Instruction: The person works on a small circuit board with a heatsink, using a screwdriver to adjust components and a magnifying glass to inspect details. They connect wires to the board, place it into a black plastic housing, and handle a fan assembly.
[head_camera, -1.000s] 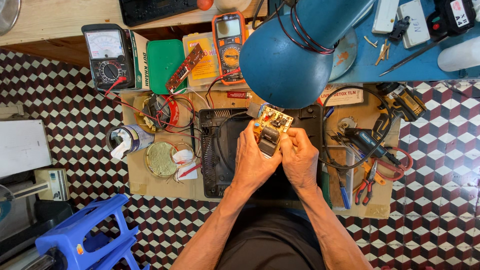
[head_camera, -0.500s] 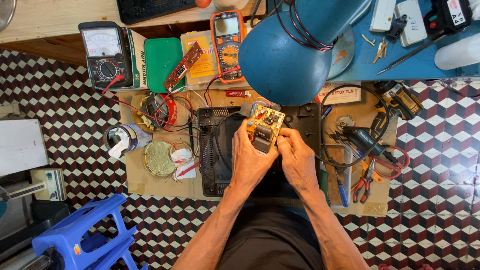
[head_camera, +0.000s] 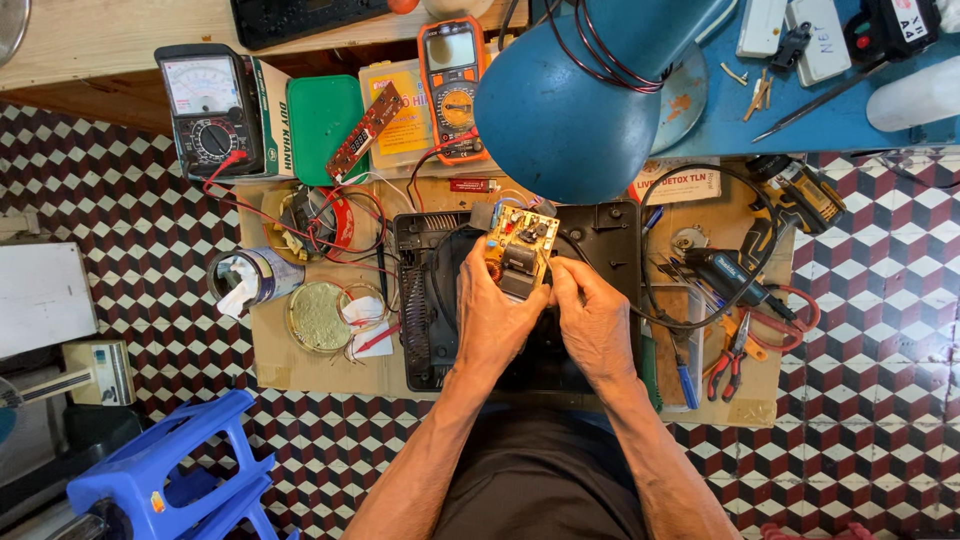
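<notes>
Both hands, left hand (head_camera: 497, 315) and right hand (head_camera: 590, 318), grasp the yellow circuit board (head_camera: 518, 247); best gripped by its edges above the black casing (head_camera: 610, 232) at 12 o'clock.

Both bare forearms reach forward from the bottom of the view, converging toward the middle. The left hand (head_camera: 497, 318) is curled, fingers pinched shut at its top. The right hand (head_camera: 597, 325) sits just beside it, fingertips (head_camera: 560, 275) pinched likewise, knuckles up.
</notes>
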